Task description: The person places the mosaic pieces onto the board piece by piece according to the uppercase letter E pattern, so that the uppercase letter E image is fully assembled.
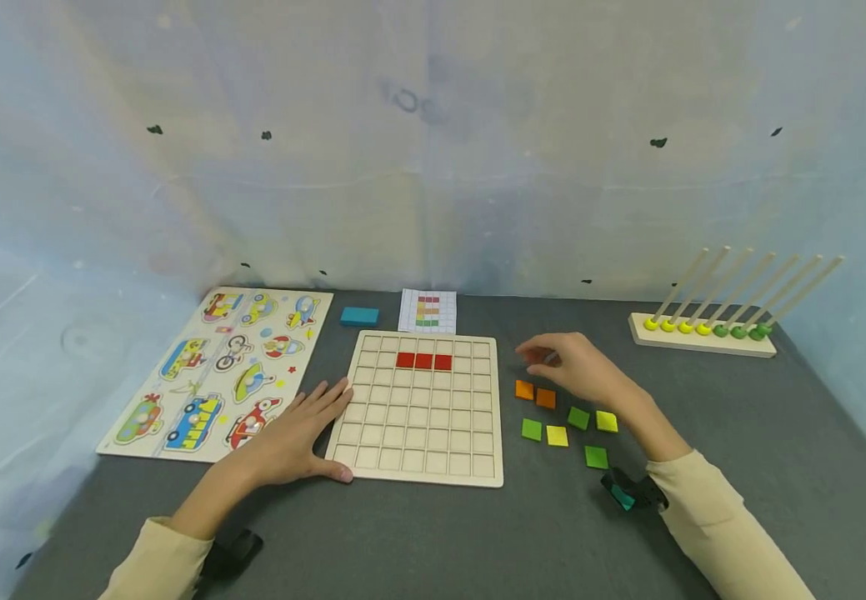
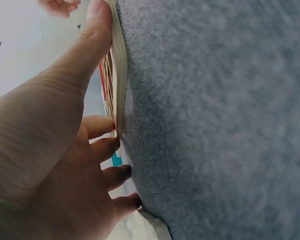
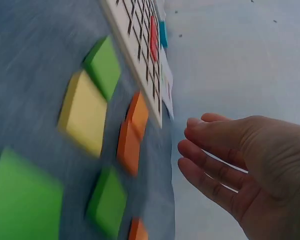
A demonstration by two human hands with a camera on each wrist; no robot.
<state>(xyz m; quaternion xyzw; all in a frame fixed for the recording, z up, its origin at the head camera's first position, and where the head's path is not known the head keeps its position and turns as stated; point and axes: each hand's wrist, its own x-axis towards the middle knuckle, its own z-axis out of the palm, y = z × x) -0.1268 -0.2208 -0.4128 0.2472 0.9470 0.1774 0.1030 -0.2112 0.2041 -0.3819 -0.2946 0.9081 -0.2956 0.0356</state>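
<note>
A wooden grid board [image 1: 425, 479] lies on the dark table with a row of three red tiles [image 1: 423, 361] near its top. My left hand [image 1: 290, 437] rests at the board's left side, fingers spread, the thumb at its lower left corner. In the left wrist view the thumb [image 2: 92, 42] touches the board's edge. My right hand [image 1: 575, 367] hovers right of the board with loosely bent fingers, and nothing shows between them. Below it lie orange tiles [image 1: 545, 398], green tiles [image 1: 532, 429] and yellow tiles [image 1: 557, 436]; the forearm may cover part of this group.
A vehicle picture puzzle [image 1: 207, 367] lies at the left. Behind the board are a blue block [image 1: 360, 317] and a paper card [image 1: 443, 312] printed with a coloured pattern. A peg rack [image 1: 703, 337] with yellow and green beads stands at the back right.
</note>
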